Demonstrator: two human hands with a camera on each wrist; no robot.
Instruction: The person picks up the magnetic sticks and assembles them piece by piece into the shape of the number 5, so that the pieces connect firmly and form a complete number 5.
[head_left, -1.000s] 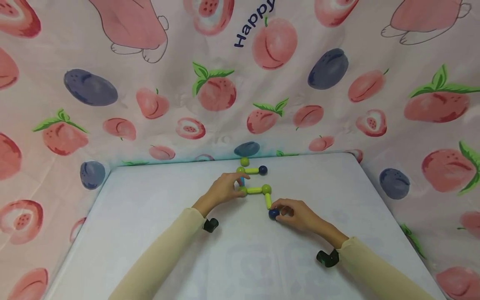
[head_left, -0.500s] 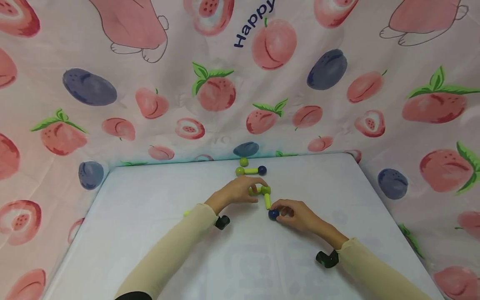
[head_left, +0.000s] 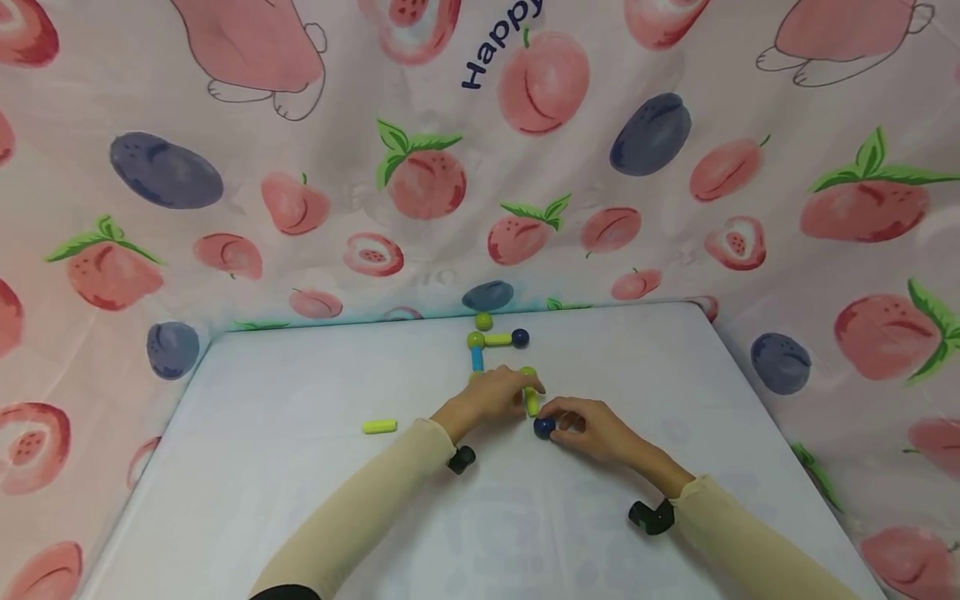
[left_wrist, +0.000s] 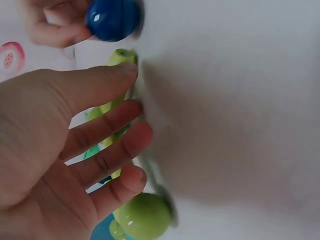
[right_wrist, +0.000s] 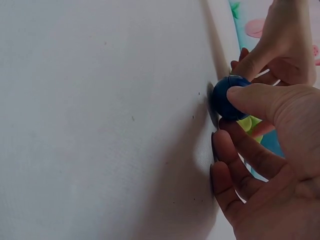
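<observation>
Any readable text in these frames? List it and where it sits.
"Happy" in dark blue letters on the fruit-print cloth behind the table, at the top edge of the head view; whatever follows is cut off.
Nothing legible on the toy pieces, or in either wrist view.
</observation>
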